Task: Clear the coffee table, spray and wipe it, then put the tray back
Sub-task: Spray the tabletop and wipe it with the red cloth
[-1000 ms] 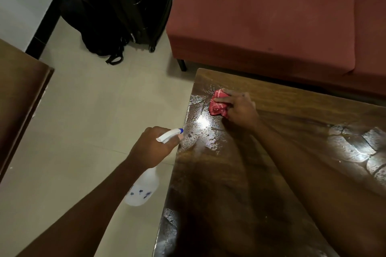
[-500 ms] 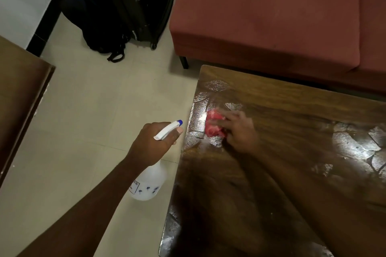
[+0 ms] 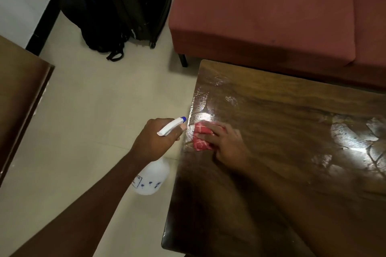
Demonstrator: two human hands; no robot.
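left hand (image 3: 155,142) grips spray bottle (image 3: 153,177) | right hand (image 3: 228,149) presses cloth (image 3: 200,139)

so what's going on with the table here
A person is partway through cleaning the coffee table. The right hand presses a red cloth flat on the wet wood near the table's left edge. The left hand grips a spray bottle just off that edge, over the floor. Wet patches shine on the top, and no tray is in view.
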